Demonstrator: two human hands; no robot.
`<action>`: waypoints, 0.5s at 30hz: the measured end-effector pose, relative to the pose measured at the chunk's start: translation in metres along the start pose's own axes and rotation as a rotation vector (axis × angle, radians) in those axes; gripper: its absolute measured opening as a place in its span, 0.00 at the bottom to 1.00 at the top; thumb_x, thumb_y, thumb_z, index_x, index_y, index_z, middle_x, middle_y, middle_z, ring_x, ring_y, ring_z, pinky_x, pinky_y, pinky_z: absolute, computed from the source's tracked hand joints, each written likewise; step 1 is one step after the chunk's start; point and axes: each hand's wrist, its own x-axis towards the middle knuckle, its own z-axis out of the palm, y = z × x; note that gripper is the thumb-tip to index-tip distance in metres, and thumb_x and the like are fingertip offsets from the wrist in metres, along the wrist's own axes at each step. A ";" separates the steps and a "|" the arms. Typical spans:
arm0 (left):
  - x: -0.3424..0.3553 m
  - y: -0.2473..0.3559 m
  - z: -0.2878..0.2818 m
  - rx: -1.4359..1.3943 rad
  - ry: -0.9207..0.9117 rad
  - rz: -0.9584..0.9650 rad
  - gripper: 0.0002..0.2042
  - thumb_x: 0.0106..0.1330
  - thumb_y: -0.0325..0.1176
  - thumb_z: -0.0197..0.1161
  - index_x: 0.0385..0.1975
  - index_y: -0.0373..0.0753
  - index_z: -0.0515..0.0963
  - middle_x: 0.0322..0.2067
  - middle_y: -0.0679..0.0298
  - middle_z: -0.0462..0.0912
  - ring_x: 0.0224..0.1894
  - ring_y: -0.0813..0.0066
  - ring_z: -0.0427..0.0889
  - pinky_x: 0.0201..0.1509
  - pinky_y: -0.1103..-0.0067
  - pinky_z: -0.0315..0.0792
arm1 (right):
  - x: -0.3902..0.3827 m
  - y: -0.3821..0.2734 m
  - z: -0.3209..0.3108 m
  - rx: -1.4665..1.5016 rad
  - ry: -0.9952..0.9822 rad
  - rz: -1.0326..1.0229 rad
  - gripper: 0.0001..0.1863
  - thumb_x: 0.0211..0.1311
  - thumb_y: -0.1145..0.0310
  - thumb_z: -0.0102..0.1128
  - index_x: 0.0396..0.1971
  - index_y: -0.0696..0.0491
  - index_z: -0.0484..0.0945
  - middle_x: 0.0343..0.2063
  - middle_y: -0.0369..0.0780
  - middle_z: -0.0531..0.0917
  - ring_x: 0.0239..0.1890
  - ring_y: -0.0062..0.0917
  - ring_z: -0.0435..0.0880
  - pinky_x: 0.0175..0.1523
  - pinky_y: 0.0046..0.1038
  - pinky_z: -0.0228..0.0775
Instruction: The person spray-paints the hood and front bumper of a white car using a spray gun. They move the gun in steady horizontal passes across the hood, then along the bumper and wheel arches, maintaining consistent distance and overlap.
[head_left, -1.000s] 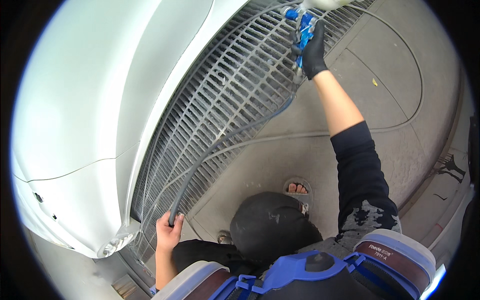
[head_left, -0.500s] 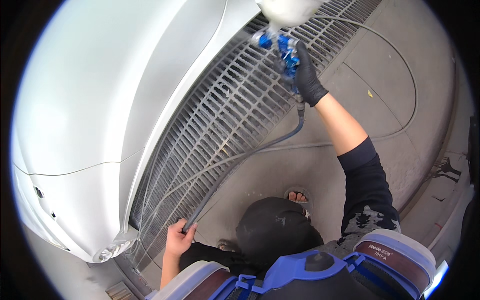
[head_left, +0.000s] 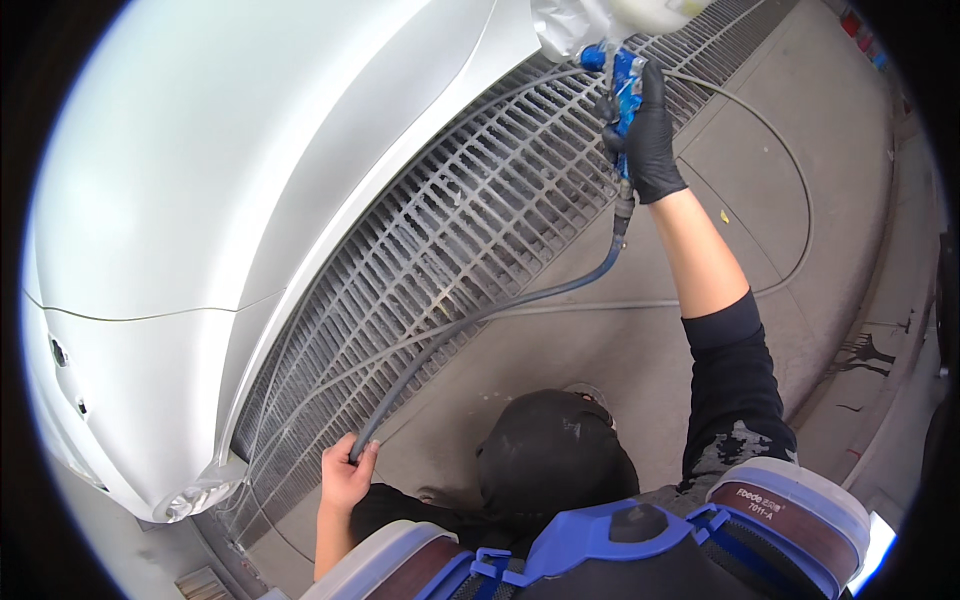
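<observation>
In my right hand (head_left: 652,140), gloved in black, is a blue spray gun (head_left: 628,90) with a pale cup (head_left: 660,12) on top. My fingers wrap round its handle. The gun stands beside the lower edge of a white car body (head_left: 300,160). A dark air hose (head_left: 520,298) hangs from the gun's base and curves back toward me. My bare left hand (head_left: 347,474) is closed round this hose at the lower left. Crinkled white masking (head_left: 562,28) covers a part of the car just beyond the gun.
A metal floor grate (head_left: 440,240) runs alongside the car. A thinner grey hose (head_left: 800,190) loops over the concrete floor (head_left: 740,240) at the right. Respirator filters (head_left: 790,515) and a blue strap frame (head_left: 590,540) fill the near edge. A headlight (head_left: 195,500) sits at the car's near end.
My right hand and the spray gun have moved right and slightly farther away. The left hand has shifted a little left, still holding the hose. The car appears farther left in view.
</observation>
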 end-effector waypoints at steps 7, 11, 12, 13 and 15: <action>-0.005 -0.014 -0.006 0.002 0.022 0.002 0.13 0.66 0.28 0.70 0.21 0.36 0.74 0.14 0.66 0.68 0.18 0.81 0.65 0.24 0.79 0.63 | -0.051 0.014 0.028 -0.017 -0.169 0.079 0.32 0.73 0.30 0.41 0.40 0.46 0.75 0.22 0.33 0.77 0.11 0.14 0.62 0.15 0.18 0.48; -0.009 -0.021 -0.006 0.030 -0.001 0.041 0.12 0.65 0.28 0.70 0.22 0.35 0.75 0.15 0.62 0.69 0.17 0.75 0.67 0.24 0.77 0.64 | -0.072 0.015 0.035 0.059 -0.305 0.362 0.38 0.69 0.25 0.39 0.39 0.49 0.78 0.23 0.34 0.78 0.09 0.16 0.61 0.14 0.18 0.49; -0.010 -0.022 -0.006 0.041 -0.021 0.053 0.12 0.65 0.28 0.70 0.22 0.35 0.75 0.15 0.61 0.69 0.17 0.73 0.68 0.24 0.77 0.65 | -0.071 0.014 0.035 0.094 -0.329 0.266 0.39 0.69 0.24 0.40 0.39 0.49 0.78 0.23 0.34 0.78 0.10 0.16 0.61 0.14 0.18 0.49; -0.010 -0.023 -0.005 0.051 -0.041 0.067 0.12 0.65 0.28 0.70 0.22 0.35 0.76 0.15 0.61 0.69 0.16 0.72 0.68 0.24 0.76 0.65 | -0.068 0.012 0.036 0.109 -0.288 0.218 0.39 0.68 0.24 0.40 0.39 0.49 0.78 0.23 0.34 0.78 0.10 0.16 0.62 0.14 0.18 0.49; -0.011 -0.025 -0.001 0.006 -0.060 0.076 0.12 0.65 0.29 0.70 0.21 0.35 0.75 0.15 0.61 0.69 0.16 0.71 0.67 0.23 0.75 0.64 | -0.054 -0.003 0.024 0.055 -0.423 0.226 0.38 0.69 0.25 0.40 0.40 0.49 0.78 0.24 0.34 0.78 0.12 0.15 0.64 0.15 0.17 0.51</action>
